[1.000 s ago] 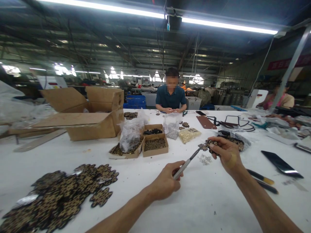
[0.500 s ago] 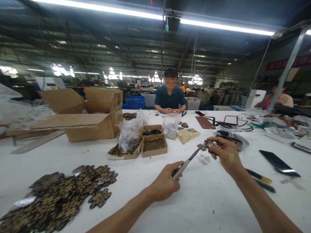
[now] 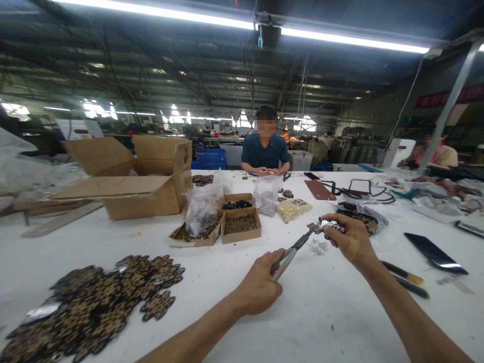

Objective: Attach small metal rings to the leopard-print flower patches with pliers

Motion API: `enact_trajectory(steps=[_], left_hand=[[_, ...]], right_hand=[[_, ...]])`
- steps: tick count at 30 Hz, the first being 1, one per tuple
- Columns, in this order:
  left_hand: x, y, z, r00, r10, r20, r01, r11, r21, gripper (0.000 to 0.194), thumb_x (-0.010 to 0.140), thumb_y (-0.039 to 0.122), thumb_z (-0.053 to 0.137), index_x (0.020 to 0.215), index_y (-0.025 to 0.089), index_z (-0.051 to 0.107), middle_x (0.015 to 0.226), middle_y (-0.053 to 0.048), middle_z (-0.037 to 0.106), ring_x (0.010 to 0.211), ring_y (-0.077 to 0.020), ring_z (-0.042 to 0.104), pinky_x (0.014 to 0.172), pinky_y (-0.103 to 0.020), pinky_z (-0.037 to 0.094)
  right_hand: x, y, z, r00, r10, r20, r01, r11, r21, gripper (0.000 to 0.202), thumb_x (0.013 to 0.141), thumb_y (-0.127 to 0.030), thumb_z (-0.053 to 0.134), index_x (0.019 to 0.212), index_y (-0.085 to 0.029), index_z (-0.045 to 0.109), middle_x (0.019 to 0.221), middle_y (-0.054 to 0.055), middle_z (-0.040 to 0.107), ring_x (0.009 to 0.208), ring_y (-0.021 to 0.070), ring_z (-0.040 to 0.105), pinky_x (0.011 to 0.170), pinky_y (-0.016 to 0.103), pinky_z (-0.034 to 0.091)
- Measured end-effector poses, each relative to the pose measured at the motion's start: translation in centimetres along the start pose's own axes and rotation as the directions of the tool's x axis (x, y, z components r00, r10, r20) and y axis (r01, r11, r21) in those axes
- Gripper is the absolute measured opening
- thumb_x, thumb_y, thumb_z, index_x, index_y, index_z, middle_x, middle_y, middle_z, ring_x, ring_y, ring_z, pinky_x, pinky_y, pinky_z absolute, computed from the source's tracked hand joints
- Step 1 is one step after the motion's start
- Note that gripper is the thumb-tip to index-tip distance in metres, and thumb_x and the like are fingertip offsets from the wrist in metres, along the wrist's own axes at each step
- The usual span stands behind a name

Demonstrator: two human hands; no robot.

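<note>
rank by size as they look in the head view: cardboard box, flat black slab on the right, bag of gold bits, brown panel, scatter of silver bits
1. cardboard box
2. flat black slab
3. bag of gold bits and brown panel: too alike to rank
4. scatter of silver bits

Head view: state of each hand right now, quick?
Left hand: closed around the handles of a plier-like tool.
Right hand: closed, pinching a shiny silver-faced piece at the tool's tip.
</note>
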State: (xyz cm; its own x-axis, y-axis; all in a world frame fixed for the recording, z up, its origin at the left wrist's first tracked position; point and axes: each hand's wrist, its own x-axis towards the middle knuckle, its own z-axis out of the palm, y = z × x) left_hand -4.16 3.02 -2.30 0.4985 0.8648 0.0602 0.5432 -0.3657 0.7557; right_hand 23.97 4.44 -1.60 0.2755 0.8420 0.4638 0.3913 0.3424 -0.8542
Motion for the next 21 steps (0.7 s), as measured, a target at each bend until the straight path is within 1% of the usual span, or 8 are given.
enact_trajectory(steps=[5,8,10,12,14,17,19,21], left_hand=[[-0.1,-0.4,0.4,0.999,0.042,-0.010,-0.040,0.991,0.127,0.077,0.058,0.007,0.055,0.134,0.023,0.055,0.107,-0.006,0.060,0.094,-0.0218,0.055,0.079,-0.030,0.043],[-0.2,-0.4,0.5,0.999,0.044,-0.019,-0.040,0.986,0.162,0.079,0.058,0.006,0.054,0.135,0.024,0.053,0.103,-0.005,0.057,0.091,-0.0207,0.054,0.075,-0.029,0.041],[-0.3,-0.3,0.5,0.999,0.046,0.000,-0.045,0.985,0.169,0.073,0.058,0.006,0.054,0.129,0.024,0.056,0.101,-0.005,0.057,0.091,-0.0208,0.054,0.075,-0.029,0.041],[-0.3,-0.3,0.6,0.999,0.035,0.006,-0.035,0.984,0.176,0.072,0.060,0.007,0.054,0.129,0.024,0.056,0.103,-0.005,0.057,0.093,-0.0215,0.054,0.077,-0.030,0.041],[-0.5,-0.3,0.8,1.000,0.018,-0.012,-0.015,0.981,0.193,0.081,0.062,0.008,0.055,0.140,0.024,0.048,0.112,-0.008,0.056,0.100,-0.0233,0.054,0.082,-0.031,0.042],[-0.6,-0.5,1.1,1.000,-0.001,-0.022,0.006,0.976,0.216,0.091,0.064,0.009,0.056,0.151,0.024,0.036,0.123,-0.010,0.052,0.111,-0.0261,0.052,0.091,-0.034,0.041],[-0.7,-0.6,1.2,1.000,-0.007,-0.011,0.009,0.977,0.211,0.089,0.064,0.009,0.056,0.150,0.025,0.037,0.123,-0.010,0.053,0.112,-0.0263,0.052,0.092,-0.034,0.041],[-0.7,-0.6,1.2,1.000,-0.003,-0.008,0.004,0.980,0.201,0.085,0.063,0.008,0.055,0.146,0.025,0.041,0.120,-0.009,0.054,0.108,-0.0253,0.054,0.090,-0.033,0.042]], right_hand=[[-0.1,0.0,0.1,1.000,0.003,0.024,-0.002,1.000,-0.025,0.035,0.077,-0.037,0.074,0.105,-0.016,0.076,0.064,0.003,0.064,0.047,0.0136,0.053,0.043,0.025,0.038],[-0.1,0.3,0.2,0.997,0.061,0.045,-0.067,0.989,0.133,0.035,0.075,-0.037,0.077,0.101,-0.014,0.076,0.060,0.001,0.061,0.045,0.0125,0.050,0.042,0.025,0.037],[0.0,0.5,0.4,0.994,0.093,0.064,-0.107,0.960,0.260,0.036,0.073,-0.037,0.079,0.099,-0.013,0.076,0.059,0.001,0.060,0.043,0.0117,0.049,0.040,0.025,0.035],[0.0,0.7,0.6,0.991,0.110,0.071,-0.127,0.940,0.318,0.037,0.072,-0.036,0.081,0.099,-0.013,0.076,0.058,0.000,0.060,0.042,0.0111,0.048,0.040,0.025,0.033],[0.0,0.8,0.8,0.987,0.141,0.072,-0.157,0.915,0.373,0.035,0.069,-0.033,0.083,0.097,-0.013,0.076,0.058,0.001,0.060,0.043,0.0105,0.048,0.040,0.024,0.031],[-0.1,0.6,1.3,0.967,0.226,0.116,-0.253,0.813,0.524,0.033,0.064,-0.029,0.085,0.091,-0.012,0.077,0.063,0.003,0.063,0.046,0.0095,0.047,0.040,0.024,0.031],[-0.1,0.6,1.6,0.957,0.253,0.143,-0.288,0.762,0.579,0.034,0.061,-0.028,0.087,0.090,-0.011,0.077,0.067,0.005,0.065,0.048,0.0094,0.047,0.041,0.024,0.031],[-0.1,0.7,1.8,0.961,0.243,0.134,-0.274,0.760,0.589,0.035,0.061,-0.028,0.087,0.090,-0.011,0.077,0.067,0.005,0.064,0.048,0.0093,0.047,0.040,0.024,0.031]])
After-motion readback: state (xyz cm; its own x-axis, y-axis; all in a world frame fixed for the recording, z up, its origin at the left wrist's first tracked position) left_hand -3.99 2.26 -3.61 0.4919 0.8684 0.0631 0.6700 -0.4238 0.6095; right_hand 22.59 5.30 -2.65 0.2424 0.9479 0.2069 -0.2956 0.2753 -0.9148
